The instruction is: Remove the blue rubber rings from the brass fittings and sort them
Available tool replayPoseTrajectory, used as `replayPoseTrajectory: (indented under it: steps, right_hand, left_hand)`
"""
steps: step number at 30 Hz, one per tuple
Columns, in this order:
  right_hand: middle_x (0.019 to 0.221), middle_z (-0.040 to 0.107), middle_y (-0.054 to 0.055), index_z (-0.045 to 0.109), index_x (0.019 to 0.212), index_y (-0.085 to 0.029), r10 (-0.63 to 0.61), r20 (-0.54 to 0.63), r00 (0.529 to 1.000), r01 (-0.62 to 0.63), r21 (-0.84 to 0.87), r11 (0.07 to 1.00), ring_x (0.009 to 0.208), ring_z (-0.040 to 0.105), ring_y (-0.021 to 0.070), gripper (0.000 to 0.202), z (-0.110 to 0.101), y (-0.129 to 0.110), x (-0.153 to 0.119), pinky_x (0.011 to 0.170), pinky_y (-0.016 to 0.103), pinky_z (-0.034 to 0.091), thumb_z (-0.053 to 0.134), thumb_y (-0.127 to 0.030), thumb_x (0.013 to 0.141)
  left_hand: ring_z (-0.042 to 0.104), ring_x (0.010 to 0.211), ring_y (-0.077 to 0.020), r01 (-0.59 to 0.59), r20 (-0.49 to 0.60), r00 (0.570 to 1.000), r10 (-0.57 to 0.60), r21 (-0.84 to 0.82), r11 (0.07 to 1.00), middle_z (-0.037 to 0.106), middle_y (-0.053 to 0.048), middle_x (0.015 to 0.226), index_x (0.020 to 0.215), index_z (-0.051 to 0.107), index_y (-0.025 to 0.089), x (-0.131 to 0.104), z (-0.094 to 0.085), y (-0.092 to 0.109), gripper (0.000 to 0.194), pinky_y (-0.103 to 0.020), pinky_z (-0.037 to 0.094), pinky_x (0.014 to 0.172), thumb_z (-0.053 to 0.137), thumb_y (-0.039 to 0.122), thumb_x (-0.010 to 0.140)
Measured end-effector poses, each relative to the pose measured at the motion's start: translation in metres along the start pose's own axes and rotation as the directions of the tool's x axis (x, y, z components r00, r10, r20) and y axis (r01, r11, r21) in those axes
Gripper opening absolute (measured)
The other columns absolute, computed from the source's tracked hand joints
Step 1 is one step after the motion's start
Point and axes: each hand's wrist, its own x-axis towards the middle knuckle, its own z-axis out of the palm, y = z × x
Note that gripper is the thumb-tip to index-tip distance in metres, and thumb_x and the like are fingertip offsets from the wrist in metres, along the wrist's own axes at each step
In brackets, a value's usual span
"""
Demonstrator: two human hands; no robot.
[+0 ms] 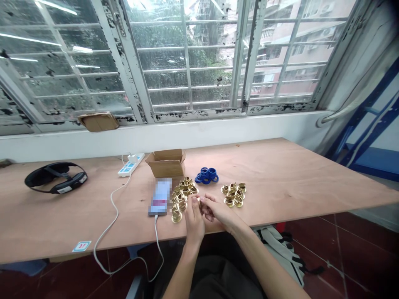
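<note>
My left hand [195, 222] and my right hand [216, 209] meet above the front of the table, fingertips pinched together. A small part seems to be between them, mostly hidden by the fingers, so I cannot make out its kind. Just left of my left hand lies a larger cluster of shiny gold-coloured metal pieces [176, 216], each with a round flange and a raised hollow collar. A smaller group of the same gold-coloured pieces [238, 201] lies to the right of my right hand. Behind my hands is a small pile of blue rings [206, 176].
An open cardboard box [166, 168] stands behind the larger cluster. A phone [160, 197] lies beside it, its white cable [116, 207] running to a power strip [131, 165]. A black headset [56, 177] rests at the left. The table's [280, 178] front edge is close to my forearms.
</note>
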Motion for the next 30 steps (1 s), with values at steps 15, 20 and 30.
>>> replayPoseTrajectory:
  steps: [15,20,30]
  right_hand:
    - [0.054,0.045,-0.007,0.048,0.073,-0.022,0.036,0.104,0.994,-0.008,-0.263,0.965,0.046,0.04,0.0097,0.037,0.013,-0.008,-0.011,0.046,0.023,0.031,0.063,-0.049,0.093]
    - [0.069,0.059,-0.002,0.056,0.08,-0.02,-0.221,0.09,0.971,0.231,-0.584,0.778,0.062,0.053,0.0139,0.025,0.002,-0.017,-0.014,0.06,0.025,0.037,0.055,-0.035,0.099]
    - [0.081,0.071,0.005,0.064,0.083,-0.019,-0.321,-0.031,0.947,0.112,-0.902,0.417,0.076,0.063,0.0199,0.01,-0.032,-0.027,-0.014,0.068,0.028,0.035,0.062,-0.015,0.091]
  left_hand:
    - [0.064,0.091,-0.0187,0.062,-0.274,0.958,-0.084,-0.088,0.994,0.067,-0.005,0.097,0.1,0.066,0.02,0.016,-0.01,-0.025,0.048,-0.028,0.053,0.08,0.046,0.063,0.099]
    - [0.053,0.057,-0.0093,0.085,-0.184,0.969,-0.166,-0.38,0.921,0.053,0.005,0.072,0.102,0.06,0.022,0.012,-0.008,-0.016,0.038,-0.017,0.042,0.051,0.055,0.059,0.096]
    - [0.044,0.049,-0.0047,0.071,-0.14,0.982,-0.128,-0.353,0.933,0.047,0.009,0.069,0.098,0.048,0.023,0.009,-0.004,-0.002,0.038,-0.015,0.033,0.048,0.064,0.057,0.093]
